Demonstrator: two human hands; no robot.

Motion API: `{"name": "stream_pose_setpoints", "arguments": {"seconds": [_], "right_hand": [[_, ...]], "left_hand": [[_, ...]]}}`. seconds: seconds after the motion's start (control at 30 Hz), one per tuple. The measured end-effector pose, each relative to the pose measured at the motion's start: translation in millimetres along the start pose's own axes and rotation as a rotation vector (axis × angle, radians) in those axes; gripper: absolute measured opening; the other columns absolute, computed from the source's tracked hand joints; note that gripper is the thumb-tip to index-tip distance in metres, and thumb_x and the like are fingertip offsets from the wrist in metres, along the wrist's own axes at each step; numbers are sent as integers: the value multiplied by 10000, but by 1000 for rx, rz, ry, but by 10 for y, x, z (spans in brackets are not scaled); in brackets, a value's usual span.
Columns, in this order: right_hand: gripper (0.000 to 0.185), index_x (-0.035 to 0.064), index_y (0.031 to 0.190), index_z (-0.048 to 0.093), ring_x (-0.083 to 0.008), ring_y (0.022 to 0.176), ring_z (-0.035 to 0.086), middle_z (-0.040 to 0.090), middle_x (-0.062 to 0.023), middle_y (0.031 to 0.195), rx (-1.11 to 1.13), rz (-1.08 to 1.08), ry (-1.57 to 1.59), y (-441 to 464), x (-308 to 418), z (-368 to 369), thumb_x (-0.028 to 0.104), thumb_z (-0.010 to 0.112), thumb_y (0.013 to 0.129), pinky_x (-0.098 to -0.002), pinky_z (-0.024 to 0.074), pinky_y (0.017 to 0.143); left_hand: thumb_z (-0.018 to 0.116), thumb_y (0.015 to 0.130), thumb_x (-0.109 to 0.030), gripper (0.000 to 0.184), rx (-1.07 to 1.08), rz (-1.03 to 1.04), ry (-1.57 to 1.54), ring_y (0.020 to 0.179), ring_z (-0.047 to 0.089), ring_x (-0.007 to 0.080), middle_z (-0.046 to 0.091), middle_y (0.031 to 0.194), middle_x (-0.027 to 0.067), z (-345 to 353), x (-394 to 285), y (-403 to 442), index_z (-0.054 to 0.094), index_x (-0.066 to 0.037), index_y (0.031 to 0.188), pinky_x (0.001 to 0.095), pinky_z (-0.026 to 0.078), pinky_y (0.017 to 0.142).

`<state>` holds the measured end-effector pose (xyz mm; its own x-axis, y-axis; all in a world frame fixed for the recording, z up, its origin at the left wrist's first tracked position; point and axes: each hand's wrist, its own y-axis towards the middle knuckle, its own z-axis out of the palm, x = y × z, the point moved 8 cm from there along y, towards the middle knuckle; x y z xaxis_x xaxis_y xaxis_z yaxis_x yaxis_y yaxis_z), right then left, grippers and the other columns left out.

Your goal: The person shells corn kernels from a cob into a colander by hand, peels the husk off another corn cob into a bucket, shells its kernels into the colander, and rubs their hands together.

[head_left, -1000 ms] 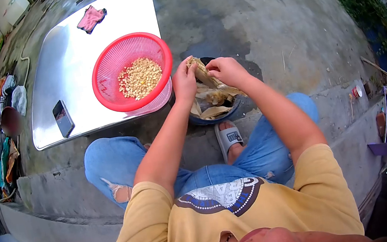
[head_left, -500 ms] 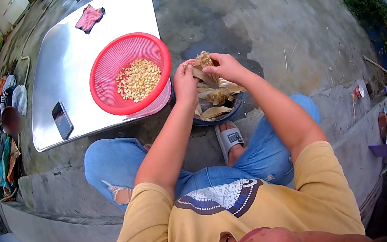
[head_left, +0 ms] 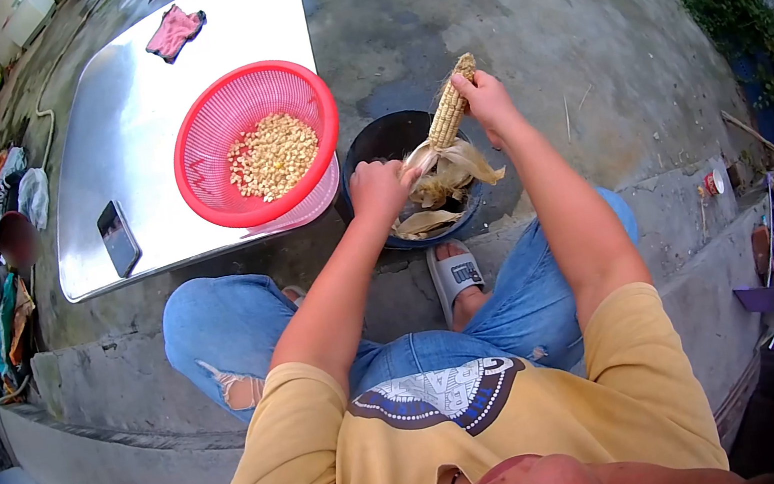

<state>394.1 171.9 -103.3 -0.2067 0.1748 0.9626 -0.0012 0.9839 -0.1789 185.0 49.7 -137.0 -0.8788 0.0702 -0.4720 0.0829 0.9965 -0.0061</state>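
Observation:
An ear of corn [head_left: 446, 118] with pale yellow kernels slants up to the right, its dry husk [head_left: 466, 165] peeled down toward the base. My right hand [head_left: 487, 104] is closed around the upper part of the ear. At the lower end, my left hand [head_left: 380, 187] grips the bunched husk, its fingertips partly hidden. Beneath both hands stands a dark bucket [head_left: 378, 140] with loose husks [head_left: 428, 222] inside. To the left, a red plastic basket [head_left: 196, 186] holds many loose corn kernels [head_left: 272, 156].
The basket rests on a shiny metal table [head_left: 123, 106], with a phone [head_left: 118, 238] and a pink cloth [head_left: 175, 33] on it. Below the bucket are my sandalled foot [head_left: 458, 273] and jeans [head_left: 237, 316]. A concrete ledge [head_left: 126, 385] runs across behind my legs.
The ear's kernels are now exposed, with the husk pulled down. My right hand has moved up and right with the ear; my left hand has moved slightly lower with the husk.

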Motion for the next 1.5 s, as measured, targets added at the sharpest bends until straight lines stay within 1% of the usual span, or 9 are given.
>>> {"name": "stream_pose_setpoints", "arguments": {"seconds": [0.1,0.2,0.3,0.4,0.7,0.9,1.0,1.3,1.5], "right_hand": [[376,-24,1127,644,-168,894,607,679,-88,1008,39,-34,-22,-37,16,61,334,650,1012,-363,507,818],[354,-25,1118,643,-152,897,603,671,-75,1002,106,-46,30,-92,13,221,316,641,1023,-342,508,825],[310,-12,1146,627,-143,922,617,667,-62,1026,184,-9,164,-174,53,371,280,618,1044,-328,519,851],[295,-3,1166,616,-142,934,626,666,-59,1045,203,14,212,-215,88,428,268,608,1051,-331,528,860],[334,6,1186,606,-167,985,652,680,-86,1080,207,-31,109,-307,156,560,254,697,981,-331,524,867],[324,-9,1176,591,-181,968,674,708,-121,1064,118,-39,41,-234,123,465,218,700,972,-345,534,854],[298,-10,1163,592,-183,947,682,713,-117,1046,152,-15,153,-302,185,507,205,690,981,-348,540,856],[483,-7,1271,503,-180,1060,656,674,-115,1139,261,-57,255,-433,248,682,250,747,943,-346,530,904],[584,-34,1314,397,-228,1001,692,672,-147,1091,192,-108,-44,-363,-49,775,237,735,923,-372,561,866]], "left_hand": [[728,900,-453,446,-47,99,68,1008,646,345,707,1064,158,-93,-138,-54,731,-118,1195,491,508,872],[746,912,-393,472,-336,294,-222,990,663,263,713,1112,129,-24,-212,16,689,-90,1269,421,526,877],[741,938,-322,467,154,-92,-827,981,655,189,714,1137,100,344,-73,75,644,-52,1306,356,524,884],[705,970,-267,398,259,-193,-1049,961,645,157,715,1113,89,501,-14,110,633,-39,1288,341,517,865],[678,946,-226,394,213,-213,-668,1017,658,215,698,1105,107,584,177,191,617,-20,1277,368,506,895],[666,887,-159,556,316,-254,-1584,1019,606,182,624,1202,76,481,-38,118,521,-87,1418,339,494,871],[690,889,-167,529,440,-304,-1692,940,590,135,629,1125,52,474,-94,106,536,-85,1388,311,493,802],[680,933,-206,257,258,-292,-1148,768,615,127,662,906,-11,538,-12,170,665,-33,1122,312,503,716],[700,886,-262,268,160,-282,-535,861,730,324,740,923,163,290,-38,92,687,-43,1040,449,549,773]]}}
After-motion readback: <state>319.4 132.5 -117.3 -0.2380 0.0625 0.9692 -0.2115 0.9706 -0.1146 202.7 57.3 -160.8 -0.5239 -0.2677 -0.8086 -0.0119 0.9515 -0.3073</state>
